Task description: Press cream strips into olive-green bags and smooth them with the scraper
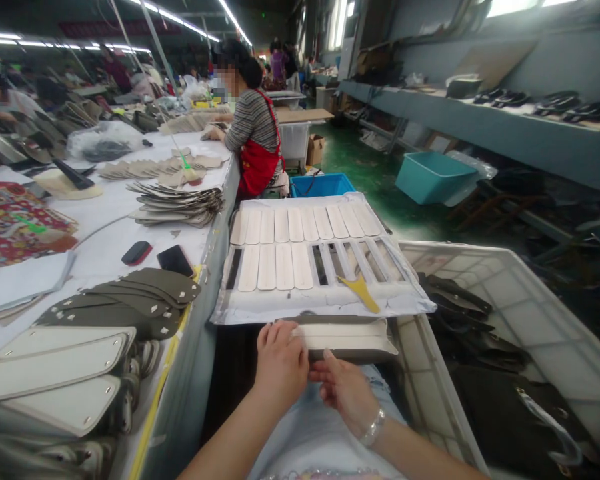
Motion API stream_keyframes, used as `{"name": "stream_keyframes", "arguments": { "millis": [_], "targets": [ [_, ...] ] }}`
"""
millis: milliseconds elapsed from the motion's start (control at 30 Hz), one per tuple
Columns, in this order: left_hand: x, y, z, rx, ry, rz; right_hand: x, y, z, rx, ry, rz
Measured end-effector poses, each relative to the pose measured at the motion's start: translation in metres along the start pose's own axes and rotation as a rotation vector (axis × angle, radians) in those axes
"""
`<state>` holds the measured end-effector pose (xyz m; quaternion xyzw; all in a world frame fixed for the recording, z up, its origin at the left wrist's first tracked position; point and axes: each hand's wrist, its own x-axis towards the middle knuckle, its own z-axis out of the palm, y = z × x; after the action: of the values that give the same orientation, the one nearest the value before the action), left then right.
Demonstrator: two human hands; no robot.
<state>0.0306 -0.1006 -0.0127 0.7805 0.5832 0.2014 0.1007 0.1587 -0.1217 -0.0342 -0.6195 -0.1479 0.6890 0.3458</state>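
Low in front of me lies a dark grey-green panel [350, 357] with a long cream strip [347, 335] along its face. My left hand [283, 357] is closed over the panel's left end, hiding that end. Just below the panel's near edge is my right hand [344, 388], palm turned inward, fingers loosely bent and apart, with nothing visible in it. Its thumb tip is at or very near the panel's edge. Beyond both hands, a white-covered board [300, 301] carries rows of cream strips [283, 267], and a yellow flat tool [363, 293] rests at its near right.
On my left, a long table [190, 373] bears stacked grey pieces [145, 293] and cream-faced pieces [55, 363]. A large white crate [430, 373] with dark bags [510, 400] stands close on my right. Farther on, a person in a red apron [260, 160] works at the table.
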Motion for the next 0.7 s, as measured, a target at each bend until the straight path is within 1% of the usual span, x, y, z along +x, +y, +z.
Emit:
{"name": "stream_keyframes", "arguments": {
  "millis": [133,267,400,533,700],
  "targets": [
    [-0.005,-0.008,0.002,0.038,0.049,-0.042,0.002,0.000,0.010,-0.072,-0.071,-0.013],
    [-0.009,-0.025,0.000,-0.016,0.080,-0.092,0.003,-0.002,0.022,-0.111,-0.054,0.031],
    [-0.009,-0.036,-0.004,-0.138,0.051,-0.074,0.004,-0.002,0.034,-0.149,-0.095,0.053],
    [-0.008,-0.039,-0.002,-0.209,0.031,-0.077,0.007,0.003,0.048,-0.181,-0.133,0.035],
    [-0.012,-0.043,0.001,-0.256,0.023,-0.105,0.013,0.008,0.059,-0.125,-0.186,0.103]
  ]
}}
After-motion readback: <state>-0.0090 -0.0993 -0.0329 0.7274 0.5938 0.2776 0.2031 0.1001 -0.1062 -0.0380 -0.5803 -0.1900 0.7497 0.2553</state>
